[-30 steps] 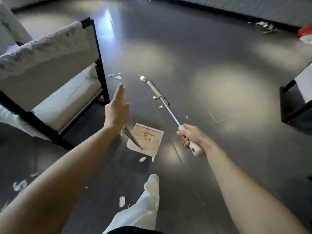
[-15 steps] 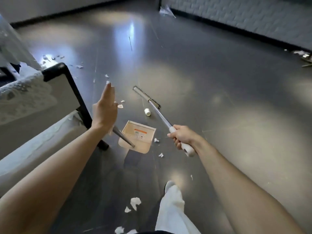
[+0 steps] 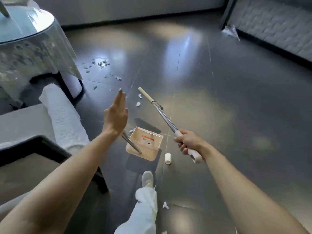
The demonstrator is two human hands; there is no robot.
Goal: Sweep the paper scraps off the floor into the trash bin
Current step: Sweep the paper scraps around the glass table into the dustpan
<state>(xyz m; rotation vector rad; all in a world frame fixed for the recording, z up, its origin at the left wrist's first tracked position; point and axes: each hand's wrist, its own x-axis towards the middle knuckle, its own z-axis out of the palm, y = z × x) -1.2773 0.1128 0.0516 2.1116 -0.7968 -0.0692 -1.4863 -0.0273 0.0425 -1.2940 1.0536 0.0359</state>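
Against the frame half a second earlier, the view had swung left. A cloth-draped round desk (image 3: 33, 31) now showed, and the small white cylinder (image 3: 168, 158) lay beside the dustpan's (image 3: 145, 144) near corner, not beyond it. The right hand (image 3: 189, 142) still grasped the broom (image 3: 162, 114). The left hand (image 3: 116, 115) stayed released, fingers straight, over the dustpan's handle. Paper scraps (image 3: 101, 64) clustered near the desk on the glossy dark floor (image 3: 219, 98), with a chair (image 3: 64, 119) at left.
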